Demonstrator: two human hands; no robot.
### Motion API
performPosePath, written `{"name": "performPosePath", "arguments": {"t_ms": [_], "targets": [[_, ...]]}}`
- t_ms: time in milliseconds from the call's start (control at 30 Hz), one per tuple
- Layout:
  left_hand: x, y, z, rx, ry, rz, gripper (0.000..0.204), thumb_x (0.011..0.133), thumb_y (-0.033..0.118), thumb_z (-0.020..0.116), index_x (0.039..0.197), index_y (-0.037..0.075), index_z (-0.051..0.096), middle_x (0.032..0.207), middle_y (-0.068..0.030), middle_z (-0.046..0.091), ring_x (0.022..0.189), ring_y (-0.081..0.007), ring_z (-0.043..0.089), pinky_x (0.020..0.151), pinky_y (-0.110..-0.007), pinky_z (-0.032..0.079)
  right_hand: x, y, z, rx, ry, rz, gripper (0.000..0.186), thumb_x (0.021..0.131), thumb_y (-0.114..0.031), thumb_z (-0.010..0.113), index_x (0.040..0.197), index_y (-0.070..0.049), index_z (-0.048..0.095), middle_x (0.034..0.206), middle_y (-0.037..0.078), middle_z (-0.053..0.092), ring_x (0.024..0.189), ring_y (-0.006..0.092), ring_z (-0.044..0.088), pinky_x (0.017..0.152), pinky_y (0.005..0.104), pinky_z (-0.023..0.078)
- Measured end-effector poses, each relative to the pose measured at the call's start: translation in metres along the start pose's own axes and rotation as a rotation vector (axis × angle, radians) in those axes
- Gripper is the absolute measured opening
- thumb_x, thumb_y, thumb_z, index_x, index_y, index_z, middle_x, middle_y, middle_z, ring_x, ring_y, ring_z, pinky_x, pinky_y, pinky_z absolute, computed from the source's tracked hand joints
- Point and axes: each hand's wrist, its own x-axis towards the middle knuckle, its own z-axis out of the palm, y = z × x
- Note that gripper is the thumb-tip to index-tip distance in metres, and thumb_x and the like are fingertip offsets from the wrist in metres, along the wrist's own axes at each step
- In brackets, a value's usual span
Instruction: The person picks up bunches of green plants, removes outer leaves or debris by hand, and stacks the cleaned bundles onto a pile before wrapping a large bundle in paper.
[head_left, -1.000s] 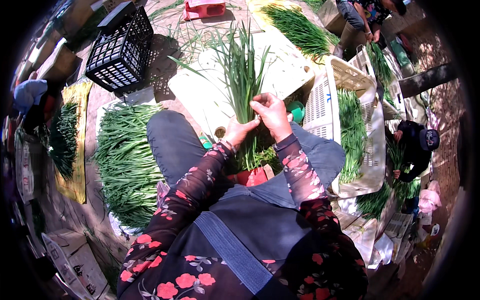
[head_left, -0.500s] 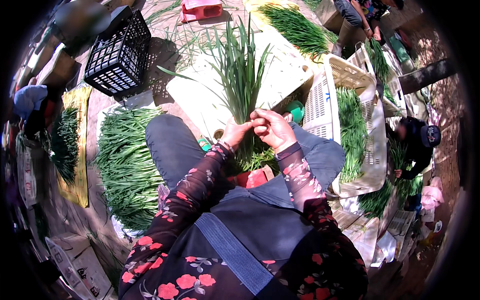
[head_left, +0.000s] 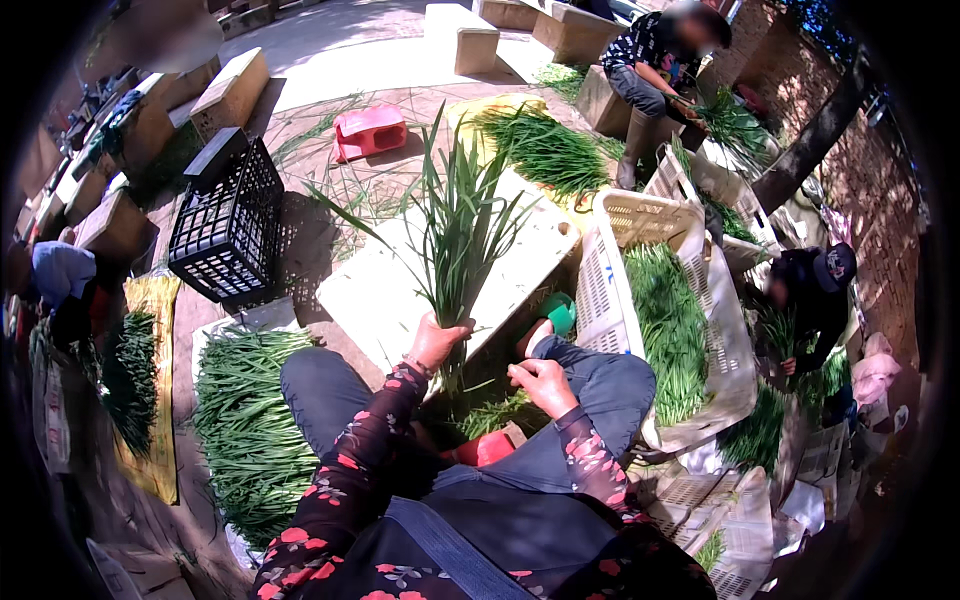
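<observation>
My left hand is closed around the lower part of an upright bunch of green chives, whose leaves fan out at the top. To the right of the stems, my right hand is apart from the bunch, thumb and fingers pinched together; whether anything is between them I cannot make out. Loose green leaves lie below both hands, beside a red object between my legs. Just beyond the bunch is a white flat-topped surface. At my left knee rests a large pile of chives.
A white plastic crate holding chives stands at my right. A black crate is far left, a red plastic stool far ahead. More chives lie on yellow sacking. Two people handle greens at the right.
My right hand has come away from the bunch, down and to the right. My left hand, still around the chives, has shifted left. The view has tilted up, showing more ground ahead.
</observation>
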Motion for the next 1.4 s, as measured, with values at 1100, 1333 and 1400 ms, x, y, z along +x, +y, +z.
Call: {"name": "performPosePath", "arguments": {"t_ms": [1100, 1333, 1400], "targets": [[-0.238, 0.108, -0.249, 2.177, 0.197, 0.484, 0.065, 0.08, 0.007, 0.053, 0.137, 0.036, 0.042, 0.083, 0.0003, 0.051, 0.077, -0.0172, 0.054, 0.074, -0.031, 0.045, 0.027, -0.058, 0.036, 1.296, -0.428, 0.344, 0.036, 0.096, -0.036, 0.047, 0.108, -0.004, 0.059, 0.096, 0.01, 0.062, 0.084, 0.0198, 0.061, 0.071, 0.0343, 0.053], [-0.254, 0.1, -0.258, 2.162, 0.222, 0.404, 0.065, 0.079, 0.004, 0.052, 0.136, 0.033, 0.044, 0.088, -0.0013, 0.054, 0.08, -0.0192, 0.055, 0.075, -0.032, 0.046, -0.004, -0.092, 0.049, 0.831, -0.381, 0.14, 0.016, 0.086, -0.018, 0.068, 0.092, -0.004, 0.063, 0.071, -0.001, 0.059, 0.059, 0.0064, 0.054, 0.053, 0.0191, 0.044], [-0.249, 0.101, -0.256, 2.163, 0.218, 0.452, 0.064, 0.08, 0.005, 0.052, 0.137, 0.033, 0.043, 0.082, -0.0002, 0.049, 0.077, -0.0176, 0.054, 0.072, -0.031, 0.045, -0.011, -0.094, 0.064, 0.723, -0.477, 0.096, 0.017, 0.084, -0.018, 0.07, 0.09, -0.003, 0.064, 0.07, -0.002, 0.06, 0.058, 0.0053, 0.053, 0.053, 0.0189, 0.043]]}}
